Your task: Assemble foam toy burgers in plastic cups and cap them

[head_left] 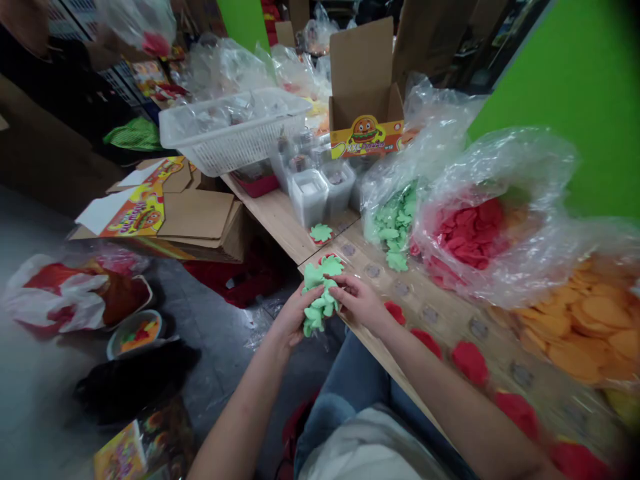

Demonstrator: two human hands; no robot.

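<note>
While the left hand [294,315] cups green lettuce-shaped gummies [316,300], the right hand [363,303] grips them with curled fingers [343,283].

The frilly pieces [315,308] between my fingers [350,288] are pale green, matching the pile [395,223] in the clear plastic bag. Red discs [470,363] dot the tan tabletop [440,327], orange slices [575,327] heap beside them, and the carton [366,137] carries a yellow-and-red burger print. My jeans [345,387] are blue.
</note>
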